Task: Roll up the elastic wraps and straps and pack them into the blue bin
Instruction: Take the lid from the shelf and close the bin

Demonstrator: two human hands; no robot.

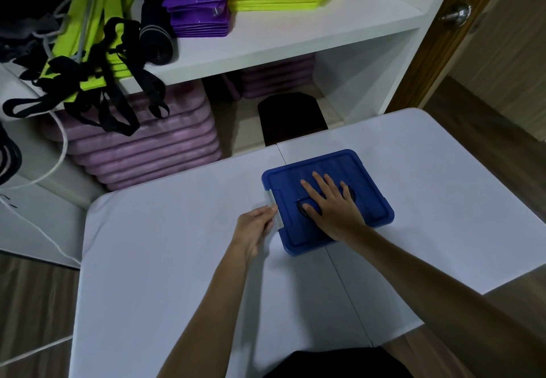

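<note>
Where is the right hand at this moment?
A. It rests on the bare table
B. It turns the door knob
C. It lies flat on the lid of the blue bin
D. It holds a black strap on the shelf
C: the right hand lies with straight fingers on the lid of the blue bin.

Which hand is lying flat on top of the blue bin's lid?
The right hand, fingers spread on the lid. The left hand instead pinches the white latch at its edge.

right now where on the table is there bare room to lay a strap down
Bare white table left of the left hand, and right of the blue bin to the table's edge. Crowded at the bin: the right hand presses its lid.
</note>
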